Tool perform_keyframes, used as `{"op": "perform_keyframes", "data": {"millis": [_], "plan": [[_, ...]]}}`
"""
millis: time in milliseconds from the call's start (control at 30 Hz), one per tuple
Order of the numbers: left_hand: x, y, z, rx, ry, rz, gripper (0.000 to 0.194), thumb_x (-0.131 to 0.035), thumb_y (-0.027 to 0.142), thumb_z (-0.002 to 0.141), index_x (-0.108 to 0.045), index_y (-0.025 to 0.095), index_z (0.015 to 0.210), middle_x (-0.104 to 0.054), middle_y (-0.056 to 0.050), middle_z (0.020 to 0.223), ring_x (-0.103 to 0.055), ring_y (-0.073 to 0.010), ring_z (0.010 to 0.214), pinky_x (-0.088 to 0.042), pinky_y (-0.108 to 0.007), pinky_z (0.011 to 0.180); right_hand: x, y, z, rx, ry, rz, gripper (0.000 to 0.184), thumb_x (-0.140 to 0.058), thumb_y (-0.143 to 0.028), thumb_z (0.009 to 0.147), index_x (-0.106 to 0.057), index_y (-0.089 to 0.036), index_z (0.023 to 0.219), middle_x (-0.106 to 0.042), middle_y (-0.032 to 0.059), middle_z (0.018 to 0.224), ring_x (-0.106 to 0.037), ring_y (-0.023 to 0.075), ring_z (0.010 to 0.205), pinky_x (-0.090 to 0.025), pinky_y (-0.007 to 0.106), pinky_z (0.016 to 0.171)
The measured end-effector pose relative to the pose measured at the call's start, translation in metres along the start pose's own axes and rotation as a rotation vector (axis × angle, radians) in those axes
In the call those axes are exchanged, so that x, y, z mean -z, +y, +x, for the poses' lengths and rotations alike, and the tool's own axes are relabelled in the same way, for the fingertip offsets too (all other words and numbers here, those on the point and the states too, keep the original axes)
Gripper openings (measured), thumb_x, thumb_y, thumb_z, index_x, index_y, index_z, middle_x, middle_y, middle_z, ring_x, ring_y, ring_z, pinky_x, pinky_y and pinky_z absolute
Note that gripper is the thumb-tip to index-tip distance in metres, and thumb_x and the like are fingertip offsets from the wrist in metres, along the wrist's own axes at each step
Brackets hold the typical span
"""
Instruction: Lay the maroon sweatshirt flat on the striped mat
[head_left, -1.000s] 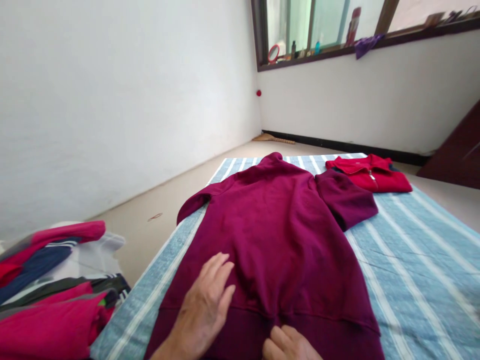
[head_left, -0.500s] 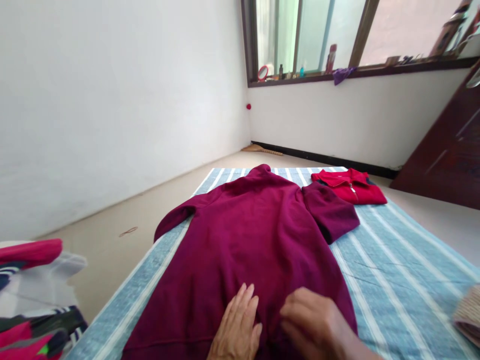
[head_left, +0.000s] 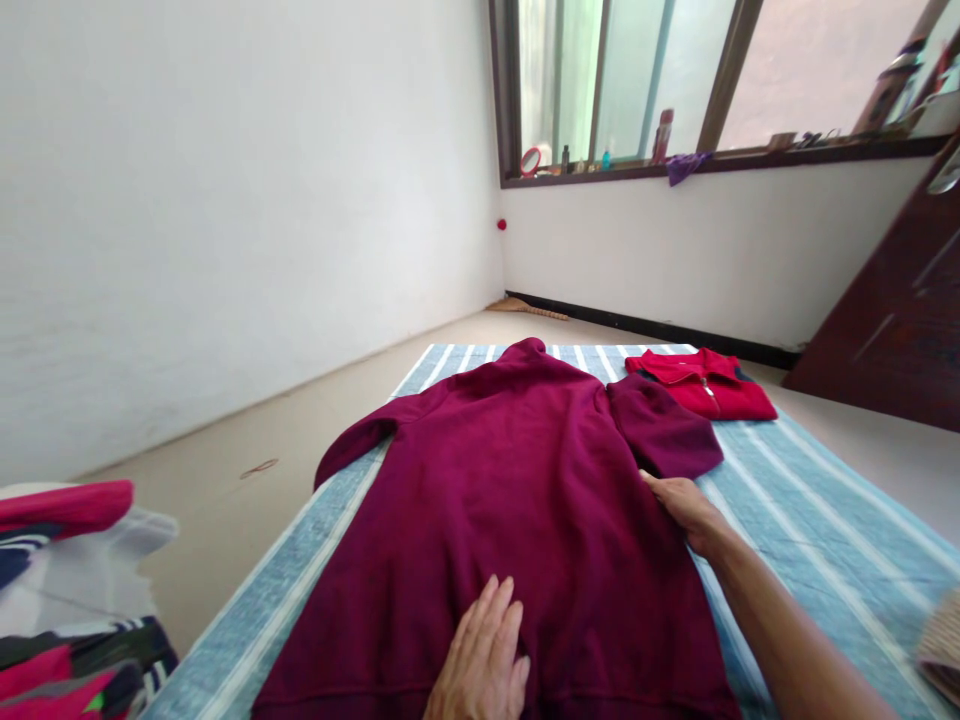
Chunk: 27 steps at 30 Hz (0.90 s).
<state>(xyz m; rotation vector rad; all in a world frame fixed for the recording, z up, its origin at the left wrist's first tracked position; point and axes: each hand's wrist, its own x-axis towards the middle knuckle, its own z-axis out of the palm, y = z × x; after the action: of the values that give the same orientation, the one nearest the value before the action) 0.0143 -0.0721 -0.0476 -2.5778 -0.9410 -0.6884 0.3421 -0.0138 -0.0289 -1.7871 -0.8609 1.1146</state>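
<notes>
A maroon sweatshirt (head_left: 517, 500) lies spread flat, back up, on a blue striped mat (head_left: 817, 530). My left hand (head_left: 484, 660) rests flat on the lower part of the sweatshirt, fingers stretched out and together. My right hand (head_left: 686, 505) reaches out along the garment's right side, just below the folded right sleeve (head_left: 664, 430). Its fingers lie on the fabric's edge; a grip cannot be made out. The left sleeve (head_left: 360, 440) hangs toward the mat's left edge.
A folded red zip garment (head_left: 701, 385) lies at the mat's far right corner. A pile of red, white and dark clothes (head_left: 67, 600) sits at the left. A white wall, a window sill with small bottles (head_left: 600, 160) and a dark wooden door (head_left: 900, 310) surround the floor.
My right hand has moved from the sweatshirt's lower middle out to its right side near the sleeve. My left hand has stayed flat near the hem.
</notes>
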Motion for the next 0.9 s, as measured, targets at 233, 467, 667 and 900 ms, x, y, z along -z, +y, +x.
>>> {"op": "perform_keyframes", "data": {"millis": [233, 467, 667, 900], "plan": [[0.000, 0.000, -0.001, 0.002, 0.006, 0.031, 0.038, -0.045, 0.018, 0.086, -0.050, 0.015, 0.123, -0.059, -0.009, 0.125, -0.051, -0.0212, 0.120, -0.052, -0.030, 0.091, -0.003, -0.007, 0.006, 0.090, 0.108, -0.028, 0.035, -0.062, -0.051, 0.065, -0.064, -0.016, 0.062, -0.064, 0.0043, 0.057, -0.056, 0.0173, 0.053, -0.041, 0.026, 0.048], [-0.005, 0.001, -0.002, -0.006, 0.034, 0.119, 0.038, -0.045, 0.019, 0.085, -0.052, 0.015, 0.122, -0.058, -0.008, 0.127, -0.050, -0.0206, 0.121, -0.046, -0.033, 0.097, 0.041, 0.004, 0.007, 0.125, 0.524, -0.214, 0.028, -0.061, -0.044, 0.063, -0.061, -0.019, 0.051, -0.054, 0.0017, 0.045, -0.048, 0.0175, 0.053, -0.028, 0.028, 0.050], [-0.003, 0.003, -0.002, -0.001, -0.094, 0.184, 0.044, -0.046, 0.022, 0.085, -0.049, 0.018, 0.129, -0.052, -0.006, 0.134, -0.048, -0.0190, 0.123, -0.042, -0.034, 0.100, 0.035, 0.019, 0.003, 0.092, 0.520, -0.175, 0.030, -0.060, -0.046, 0.064, -0.065, -0.018, 0.060, -0.062, 0.0042, 0.056, -0.055, 0.0207, 0.061, -0.034, 0.028, 0.053], [-0.004, 0.006, -0.005, 0.065, -0.150, 0.141, 0.049, -0.045, 0.021, 0.086, -0.042, 0.019, 0.135, -0.047, -0.004, 0.139, -0.043, -0.0181, 0.127, -0.037, -0.035, 0.104, 0.018, 0.013, -0.038, -0.057, -0.020, 0.108, 0.037, -0.062, -0.053, 0.070, -0.062, -0.016, 0.072, -0.063, 0.0025, 0.056, -0.056, 0.0156, 0.047, -0.040, 0.025, 0.043]]}}
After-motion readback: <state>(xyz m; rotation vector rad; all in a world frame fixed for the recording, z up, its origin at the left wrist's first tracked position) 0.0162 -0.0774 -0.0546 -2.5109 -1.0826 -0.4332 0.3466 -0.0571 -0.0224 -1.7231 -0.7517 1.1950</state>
